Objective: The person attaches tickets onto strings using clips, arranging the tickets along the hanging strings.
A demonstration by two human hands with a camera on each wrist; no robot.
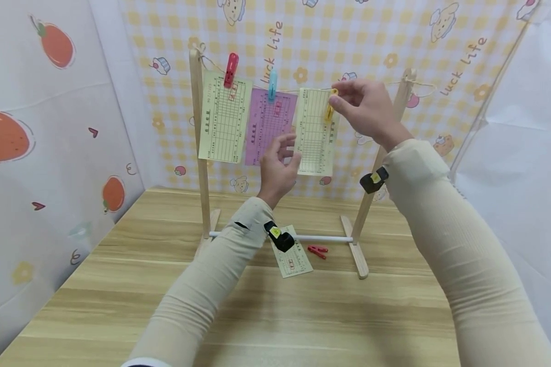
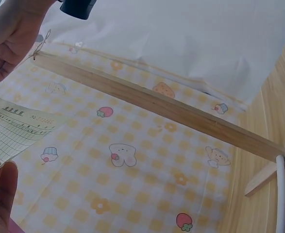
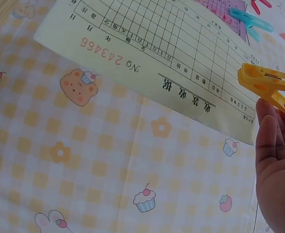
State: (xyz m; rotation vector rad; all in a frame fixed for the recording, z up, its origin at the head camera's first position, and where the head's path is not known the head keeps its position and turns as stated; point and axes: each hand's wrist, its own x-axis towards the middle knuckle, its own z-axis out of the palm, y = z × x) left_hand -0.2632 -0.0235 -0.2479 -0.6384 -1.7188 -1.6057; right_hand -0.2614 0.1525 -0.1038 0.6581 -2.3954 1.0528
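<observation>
My right hand (image 1: 366,108) pinches the upper end of a yellow clothespin (image 1: 329,108) at the top right of a pale yellow receipt slip (image 1: 316,137). The slip hangs at the string (image 1: 397,82); printed lines and a red number show in the right wrist view. My left hand (image 1: 277,168) pinches the slip's left edge between thumb and finger, in front of a purple slip (image 1: 259,122). That purple slip hangs from a light blue clothespin (image 1: 272,85). A red clothespin (image 1: 231,70) holds another pale slip (image 1: 225,120) at the left.
The string runs between two wooden posts (image 1: 200,168) joined low down by a white rod (image 1: 323,238). Below, on the wood-grain table (image 1: 275,326), lie a further pale slip (image 1: 296,260) and a red clothespin (image 1: 318,251). A checked cloth (image 1: 165,127) hangs behind the stand.
</observation>
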